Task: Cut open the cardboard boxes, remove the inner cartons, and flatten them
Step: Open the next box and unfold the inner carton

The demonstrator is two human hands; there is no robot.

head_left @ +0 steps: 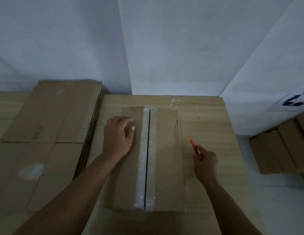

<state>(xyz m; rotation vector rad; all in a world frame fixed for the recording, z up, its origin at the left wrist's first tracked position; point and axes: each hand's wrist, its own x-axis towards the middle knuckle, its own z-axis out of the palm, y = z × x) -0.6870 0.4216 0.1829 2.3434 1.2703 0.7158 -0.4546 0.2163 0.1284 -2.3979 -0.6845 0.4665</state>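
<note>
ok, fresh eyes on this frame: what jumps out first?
The cardboard box at table centre, its taped top seam already slit into a dark line. The left hand rests on its left flap, and the right hand beside it holds an orange cutter. Flattened cardboard is stacked at left.

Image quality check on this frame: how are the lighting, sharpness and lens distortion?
Head view: dim, flat light with a bluish wall; wide-angle bending bows the table edges; soft overall, and the left hand fingertips are slightly smeared. Mild sheen on the tape along the box seam. The orange cutter in the right hand stays readable.
</note>
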